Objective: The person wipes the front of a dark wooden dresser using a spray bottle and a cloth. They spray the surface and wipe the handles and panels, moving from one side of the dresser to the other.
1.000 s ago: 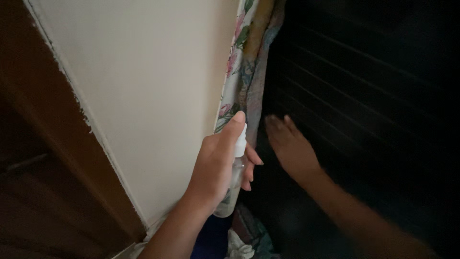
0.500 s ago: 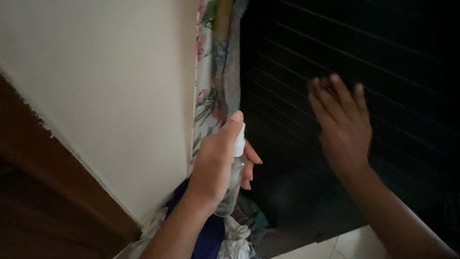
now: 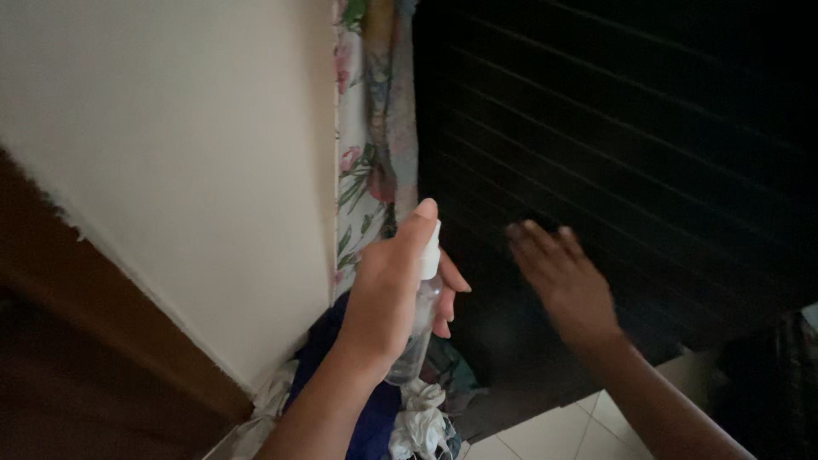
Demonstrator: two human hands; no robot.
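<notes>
The left hand (image 3: 388,294) has its grip closed around one small clear spray bottle (image 3: 417,328), forefinger on the white nozzle, beside the floral curtain (image 3: 358,170). The right hand (image 3: 567,277), fingers spread and holding nothing, has dropped lower against the dark slatted shutter (image 3: 613,153) than half a second ago. The bottle's contents cannot be made out.

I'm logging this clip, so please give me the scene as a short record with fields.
left hand: left hand wrapped around a clear spray bottle, forefinger on its white top
right hand: right hand open and blurred, held at the dark slatted panel, contact unclear
beside the bottle: floral curtain hanging along the cream wall
below: heap of blue and white cloth, pale floor tiles
light: dim
</notes>
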